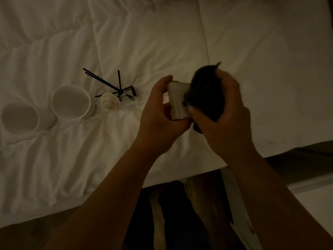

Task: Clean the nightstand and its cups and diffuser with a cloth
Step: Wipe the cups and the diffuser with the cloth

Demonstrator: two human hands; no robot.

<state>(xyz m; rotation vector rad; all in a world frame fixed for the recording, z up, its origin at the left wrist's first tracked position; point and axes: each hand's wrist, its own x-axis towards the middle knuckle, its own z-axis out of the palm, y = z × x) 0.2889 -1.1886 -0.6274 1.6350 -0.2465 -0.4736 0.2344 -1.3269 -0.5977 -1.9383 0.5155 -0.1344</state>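
Head view is dim, but I can read it. Both hands are up over the white bed cover [180,42], near its front edge.

Left hand [160,112]: fingers curled around a small pale block-shaped object [177,101], thumb on its top edge, other fingers under and behind it. I read it as the diffuser's bottle, though blur stops me confirming that.

Right hand [223,112]: fingers wrapped around a dark cloth [207,92], bunched up in the palm. The cloth is pressed against the right side of the pale object. The hand is smeared by motion blur, so I can't place each fingertip.

Rest of the task items sit on the bed cover, left of the hands:
- diffuser reeds [108,83], thin black sticks fanned out, next to a white rose-shaped piece [110,103] and a small dark clip-like part I can't identify.
- white cup [71,102] just left of the rose, mouth toward the camera.
- second white cup [19,118] further left, close beside the first, also showing its mouth.

I can't tell if the two cups touch.

Below the bed edge is dark floor [162,213]. At the lower right a pale flat surface [315,204] shows; I can't say whether it's the nightstand.
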